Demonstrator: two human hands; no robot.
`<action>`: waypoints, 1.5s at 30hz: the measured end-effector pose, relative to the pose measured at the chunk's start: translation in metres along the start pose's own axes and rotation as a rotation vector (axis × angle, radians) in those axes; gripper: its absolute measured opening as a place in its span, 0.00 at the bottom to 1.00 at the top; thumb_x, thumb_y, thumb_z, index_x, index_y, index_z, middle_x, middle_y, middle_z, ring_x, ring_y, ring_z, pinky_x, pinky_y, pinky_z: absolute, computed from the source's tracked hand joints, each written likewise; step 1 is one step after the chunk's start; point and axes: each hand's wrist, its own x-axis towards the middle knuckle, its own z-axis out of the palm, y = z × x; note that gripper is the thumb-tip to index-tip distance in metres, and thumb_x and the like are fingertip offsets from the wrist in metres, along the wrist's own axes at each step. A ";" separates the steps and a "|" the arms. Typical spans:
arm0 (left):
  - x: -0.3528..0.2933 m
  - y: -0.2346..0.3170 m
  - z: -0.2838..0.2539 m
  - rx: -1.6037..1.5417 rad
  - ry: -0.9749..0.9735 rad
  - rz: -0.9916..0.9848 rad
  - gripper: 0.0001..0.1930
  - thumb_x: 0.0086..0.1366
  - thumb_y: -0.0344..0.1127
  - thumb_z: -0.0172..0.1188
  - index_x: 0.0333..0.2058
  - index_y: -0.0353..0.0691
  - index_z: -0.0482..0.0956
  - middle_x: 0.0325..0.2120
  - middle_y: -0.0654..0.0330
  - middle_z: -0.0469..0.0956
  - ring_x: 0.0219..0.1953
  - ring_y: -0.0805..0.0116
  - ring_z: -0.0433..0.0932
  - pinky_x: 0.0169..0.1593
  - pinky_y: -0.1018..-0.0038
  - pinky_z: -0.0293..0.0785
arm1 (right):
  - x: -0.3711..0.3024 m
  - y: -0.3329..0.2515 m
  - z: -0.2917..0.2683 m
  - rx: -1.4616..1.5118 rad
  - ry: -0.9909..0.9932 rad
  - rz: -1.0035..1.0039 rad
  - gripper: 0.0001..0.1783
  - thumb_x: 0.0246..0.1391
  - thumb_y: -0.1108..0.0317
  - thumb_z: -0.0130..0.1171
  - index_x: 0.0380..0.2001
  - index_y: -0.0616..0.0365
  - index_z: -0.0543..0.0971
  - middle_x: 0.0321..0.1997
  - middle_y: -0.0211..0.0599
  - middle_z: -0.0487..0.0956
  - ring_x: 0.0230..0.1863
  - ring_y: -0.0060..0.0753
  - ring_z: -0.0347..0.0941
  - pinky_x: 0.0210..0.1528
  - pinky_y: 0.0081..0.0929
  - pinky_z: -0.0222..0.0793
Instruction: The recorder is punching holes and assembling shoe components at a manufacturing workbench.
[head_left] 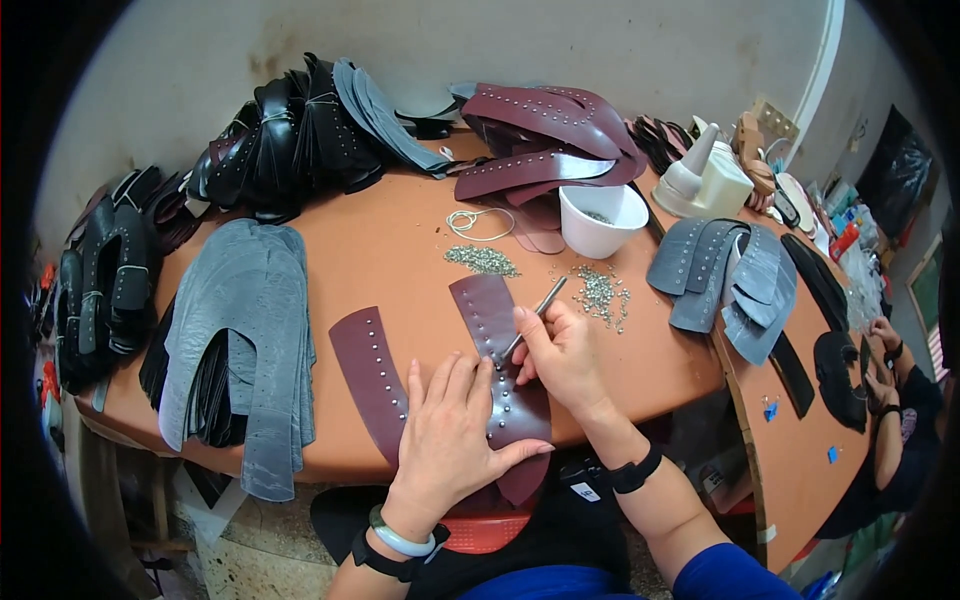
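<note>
A U-shaped burgundy leather piece (362, 352) lies at the table's near edge, with metal studs dotted along both its arms. My left hand (445, 425) rests flat on it, fingers spread, pressing between the two arms. In my right hand (568, 362) is a slim metal rod tool (546, 302), pinched at a slant. Its lower end points down at the studs on the right arm of the leather; whether it touches one I cannot tell. Just beyond are two heaps of small metal studs, a left heap (482, 261) and a right heap (601, 294).
A white bowl (603, 222) holding studs stands behind the heaps, near a string loop (480, 224). Stacks of grey leather (235, 260), black leather (290, 140) and burgundy leather (555, 115) surround the work spot. A bottle (703, 180) stands back right. Another person's hands (882, 365) work far right.
</note>
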 end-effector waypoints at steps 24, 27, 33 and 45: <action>0.000 0.005 -0.001 -0.375 0.292 -0.058 0.17 0.62 0.24 0.55 0.50 0.33 0.75 0.39 0.52 0.78 0.42 0.57 0.78 0.56 0.56 0.67 | -0.020 -0.010 0.006 0.690 -0.136 0.352 0.13 0.64 0.59 0.54 0.32 0.58 0.72 0.21 0.38 0.78 0.16 0.19 0.72 0.20 0.20 0.75; -0.008 0.016 0.005 -1.066 0.168 -0.332 0.25 0.67 0.19 0.45 0.63 0.32 0.60 0.52 0.48 0.73 0.52 0.65 0.74 0.59 0.72 0.65 | -0.028 -0.008 0.012 0.781 -0.109 0.240 0.12 0.65 0.60 0.52 0.34 0.59 0.72 0.25 0.40 0.80 0.18 0.19 0.73 0.22 0.20 0.76; -0.008 0.035 -0.003 -1.541 0.153 -0.335 0.31 0.65 0.15 0.40 0.67 0.28 0.45 0.62 0.51 0.59 0.64 0.66 0.61 0.65 0.73 0.55 | -0.044 -0.009 0.022 0.776 -0.061 -0.029 0.11 0.65 0.62 0.51 0.34 0.59 0.71 0.29 0.40 0.79 0.23 0.19 0.74 0.25 0.20 0.75; -0.013 0.025 -0.005 -0.679 0.034 -0.333 0.21 0.62 0.22 0.54 0.55 0.29 0.69 0.45 0.46 0.76 0.51 0.57 0.76 0.57 0.67 0.68 | -0.059 -0.050 0.010 0.618 -0.175 -0.463 0.10 0.67 0.66 0.46 0.39 0.63 0.69 0.30 0.49 0.78 0.22 0.27 0.74 0.26 0.26 0.76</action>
